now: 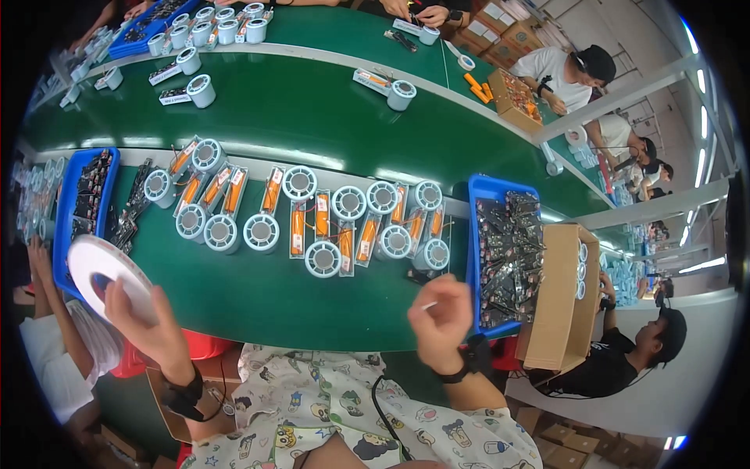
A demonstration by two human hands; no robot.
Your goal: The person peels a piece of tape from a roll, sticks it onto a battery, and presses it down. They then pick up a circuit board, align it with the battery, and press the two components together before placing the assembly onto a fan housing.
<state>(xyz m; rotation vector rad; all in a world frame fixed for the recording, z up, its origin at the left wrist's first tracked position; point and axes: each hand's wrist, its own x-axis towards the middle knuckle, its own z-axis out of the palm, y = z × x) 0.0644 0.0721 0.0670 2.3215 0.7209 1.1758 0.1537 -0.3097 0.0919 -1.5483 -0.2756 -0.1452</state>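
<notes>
My left hand grips a large white tape roll, with fingers hooked through its centre hole, above the table's left front edge. Over the front right of the green table, my right hand is closed in a pinch. A tiny white piece shows at its fingertips; it looks like a bit of tape, though blur hides its detail. Beyond both hands stand several pale-blue round housings with grey discs on top. Each joins a narrow clear holder with an orange battery and thin wires.
Blue trays of dark circuit boards flank the work area, one left and one right. Loose boards lie beside the left tray. A cardboard box adjoins the right tray. Past a rail runs a green conveyor with more units. Co-workers sit around.
</notes>
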